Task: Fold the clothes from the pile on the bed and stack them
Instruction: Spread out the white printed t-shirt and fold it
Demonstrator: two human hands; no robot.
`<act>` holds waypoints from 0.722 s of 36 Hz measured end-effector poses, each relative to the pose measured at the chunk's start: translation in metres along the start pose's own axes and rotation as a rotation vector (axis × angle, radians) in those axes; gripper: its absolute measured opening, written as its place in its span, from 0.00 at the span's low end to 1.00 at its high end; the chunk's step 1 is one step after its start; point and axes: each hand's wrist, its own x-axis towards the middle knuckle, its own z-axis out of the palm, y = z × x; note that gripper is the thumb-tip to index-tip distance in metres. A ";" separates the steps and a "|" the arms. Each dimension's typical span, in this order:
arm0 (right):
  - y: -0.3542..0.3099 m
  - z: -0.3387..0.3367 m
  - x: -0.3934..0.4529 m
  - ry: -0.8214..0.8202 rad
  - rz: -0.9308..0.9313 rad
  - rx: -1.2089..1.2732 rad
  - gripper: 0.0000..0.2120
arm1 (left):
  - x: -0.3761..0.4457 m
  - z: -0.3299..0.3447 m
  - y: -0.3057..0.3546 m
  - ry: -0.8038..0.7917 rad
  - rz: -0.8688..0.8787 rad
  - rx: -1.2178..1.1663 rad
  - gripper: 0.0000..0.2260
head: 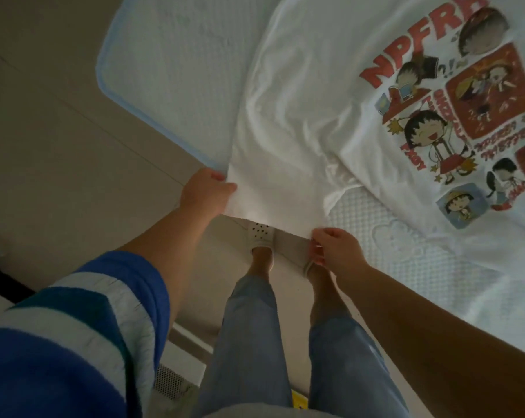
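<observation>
One white T-shirt (300, 101) lies on the bed (177, 70). My left hand (205, 193) and right hand (335, 248), two hands, each have fingers clamped on its hem.

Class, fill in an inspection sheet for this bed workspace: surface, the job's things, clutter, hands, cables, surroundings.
Surface: white quilted mattress with a blue-edged pad at its corner.
Job's things: white cartoon-print T-shirt spread print-up, one end hanging past the bed edge.
Clutter: nothing seen on the bed.
Hands: left hand and right hand each pinch a corner of that end.
Cables: nothing seen.
Surroundings: beige floor; white perforated slipper on the person's foot below.
</observation>
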 end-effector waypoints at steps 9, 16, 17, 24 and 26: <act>0.004 -0.081 -0.049 0.056 -0.035 -0.131 0.05 | -0.055 -0.003 0.064 -0.180 0.296 0.170 0.13; 0.052 -0.168 -0.073 0.157 0.017 -0.053 0.04 | -0.115 0.041 0.131 -0.334 0.478 0.307 0.12; 0.061 -0.181 -0.073 0.176 0.023 -0.037 0.04 | -0.121 0.050 0.140 -0.346 0.497 0.326 0.12; 0.118 -0.276 -0.038 0.323 0.055 0.051 0.16 | -0.154 0.136 0.192 -0.331 0.587 0.475 0.09; 0.130 -0.303 -0.020 0.375 0.061 0.115 0.22 | -0.161 0.166 0.207 -0.294 0.597 0.495 0.12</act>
